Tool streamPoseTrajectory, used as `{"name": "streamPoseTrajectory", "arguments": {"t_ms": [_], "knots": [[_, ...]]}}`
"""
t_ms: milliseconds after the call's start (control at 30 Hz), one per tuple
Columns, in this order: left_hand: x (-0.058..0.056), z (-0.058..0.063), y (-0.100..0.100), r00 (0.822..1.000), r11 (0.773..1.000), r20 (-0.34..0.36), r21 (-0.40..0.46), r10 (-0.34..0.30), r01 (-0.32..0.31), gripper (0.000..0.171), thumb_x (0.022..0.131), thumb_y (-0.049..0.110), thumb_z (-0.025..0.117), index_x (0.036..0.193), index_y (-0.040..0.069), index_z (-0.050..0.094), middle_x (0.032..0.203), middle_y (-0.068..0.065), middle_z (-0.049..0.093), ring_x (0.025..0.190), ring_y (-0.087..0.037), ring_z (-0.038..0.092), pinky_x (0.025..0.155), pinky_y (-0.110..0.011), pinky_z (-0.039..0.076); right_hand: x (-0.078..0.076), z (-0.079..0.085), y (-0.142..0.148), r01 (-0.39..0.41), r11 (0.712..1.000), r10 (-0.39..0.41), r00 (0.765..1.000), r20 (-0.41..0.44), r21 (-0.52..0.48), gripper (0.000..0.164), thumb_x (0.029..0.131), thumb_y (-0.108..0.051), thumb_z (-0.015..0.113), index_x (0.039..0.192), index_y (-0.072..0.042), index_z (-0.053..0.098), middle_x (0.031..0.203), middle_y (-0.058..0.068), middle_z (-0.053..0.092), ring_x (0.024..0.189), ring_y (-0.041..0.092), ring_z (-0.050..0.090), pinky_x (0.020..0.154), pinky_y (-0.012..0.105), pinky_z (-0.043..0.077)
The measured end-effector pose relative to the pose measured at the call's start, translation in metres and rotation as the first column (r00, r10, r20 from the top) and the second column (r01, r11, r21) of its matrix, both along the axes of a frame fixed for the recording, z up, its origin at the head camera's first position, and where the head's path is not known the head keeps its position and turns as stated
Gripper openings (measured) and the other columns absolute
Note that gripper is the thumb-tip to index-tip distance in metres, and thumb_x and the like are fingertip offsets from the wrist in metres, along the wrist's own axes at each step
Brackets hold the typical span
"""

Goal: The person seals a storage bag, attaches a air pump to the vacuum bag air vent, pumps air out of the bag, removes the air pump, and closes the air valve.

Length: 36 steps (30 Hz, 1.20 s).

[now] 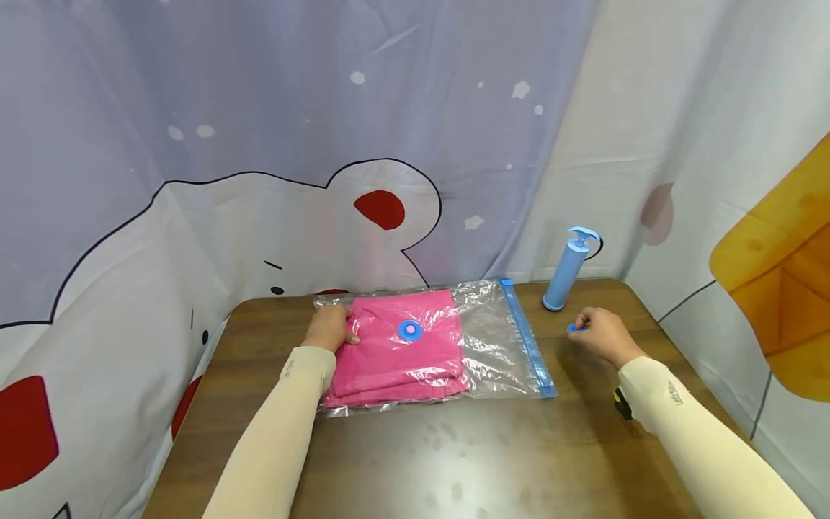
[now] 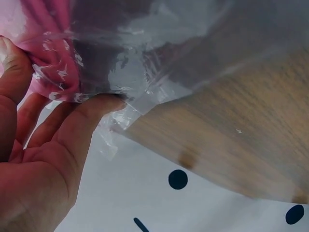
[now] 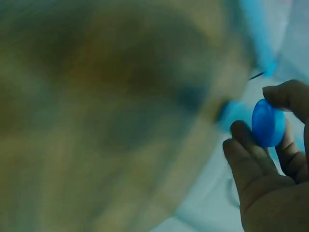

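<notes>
A clear vacuum storage bag (image 1: 496,339) lies flat on the table with folded pink fabric (image 1: 382,360) inside. Its round blue valve (image 1: 410,331) shows near the middle of the fabric, uncapped with a pink centre. My left hand (image 1: 328,328) grips the bag's left edge, thumb on top and fingers beneath; the left wrist view shows the thumb pressing the plastic over the pink fabric (image 2: 53,58). Off the bag's right end, my right hand (image 1: 603,335) pinches a small blue cap (image 3: 268,123) between thumb and fingers, above the table.
A blue hand pump (image 1: 566,274) stands upright at the table's back right, just beyond my right hand. A blue zip strip (image 1: 528,339) closes off the bag's right end. Patterned curtain (image 1: 292,108) hangs right behind the wooden table (image 1: 454,461).
</notes>
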<state>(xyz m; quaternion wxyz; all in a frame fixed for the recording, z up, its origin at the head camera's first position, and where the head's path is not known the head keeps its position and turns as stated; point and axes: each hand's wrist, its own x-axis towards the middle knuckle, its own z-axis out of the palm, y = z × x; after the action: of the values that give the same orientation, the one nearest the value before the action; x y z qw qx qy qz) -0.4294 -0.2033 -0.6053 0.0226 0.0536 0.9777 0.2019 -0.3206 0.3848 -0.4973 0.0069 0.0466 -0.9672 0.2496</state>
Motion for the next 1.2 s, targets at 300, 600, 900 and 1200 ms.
{"name": "streamPoseTrajectory", "arguments": {"t_ms": [300, 600, 900, 1200], "knots": [[-0.006, 0.0, -0.009, 1.0, 0.999, -0.017, -0.038, -0.001, 0.001, 0.081, 0.08, 0.036, 0.104, 0.15, 0.009, 0.074, 0.146, -0.025, 0.076, 0.134, -0.051, 0.073, 0.115, -0.064, 0.06, 0.004, -0.033, 0.019, -0.003, 0.997, -0.003, 0.997, 0.08, 0.079, 0.03, 0.098, -0.028, 0.09, 0.092, -0.006, 0.07, 0.095, 0.011, 0.073, 0.087, 0.028, 0.064, 0.081, 0.046, 0.055], [0.003, 0.007, -0.02, 0.999, 0.997, -0.016, -0.061, 0.038, -0.039, 0.083, 0.078, 0.035, 0.104, 0.15, 0.01, 0.074, 0.147, -0.024, 0.076, 0.136, -0.05, 0.072, 0.116, -0.063, 0.06, -0.017, -0.019, 0.01, 0.004, 1.0, -0.002, 0.987, 0.163, -0.012, 0.072, 0.104, -0.038, 0.083, 0.142, 0.017, 0.057, 0.14, 0.04, 0.066, 0.126, 0.058, 0.066, 0.111, 0.071, 0.055], [0.003, 0.0, -0.007, 0.999, 0.999, -0.014, -0.04, 0.035, -0.035, 0.083, 0.077, 0.037, 0.104, 0.149, 0.01, 0.075, 0.144, -0.022, 0.078, 0.132, -0.046, 0.075, 0.113, -0.061, 0.063, -0.066, 0.017, -0.01, 0.245, 0.839, -0.192, 0.969, 0.157, -0.485, 0.119, 0.111, -0.031, 0.072, 0.176, 0.0, -0.023, 0.187, 0.037, -0.002, 0.171, 0.065, 0.014, 0.139, 0.074, 0.023], [-0.001, -0.006, -0.002, 0.998, 0.997, -0.025, -0.049, 0.053, -0.054, 0.084, 0.074, 0.041, 0.105, 0.148, 0.014, 0.077, 0.142, -0.02, 0.08, 0.128, -0.044, 0.077, 0.111, -0.059, 0.064, -0.084, 0.019, -0.021, 0.326, 0.865, -0.295, 0.945, 0.14, -0.381, 0.093, 0.111, -0.023, 0.065, 0.176, 0.009, 0.007, 0.178, 0.045, 0.027, 0.164, 0.064, 0.036, 0.133, 0.073, 0.038]]}}
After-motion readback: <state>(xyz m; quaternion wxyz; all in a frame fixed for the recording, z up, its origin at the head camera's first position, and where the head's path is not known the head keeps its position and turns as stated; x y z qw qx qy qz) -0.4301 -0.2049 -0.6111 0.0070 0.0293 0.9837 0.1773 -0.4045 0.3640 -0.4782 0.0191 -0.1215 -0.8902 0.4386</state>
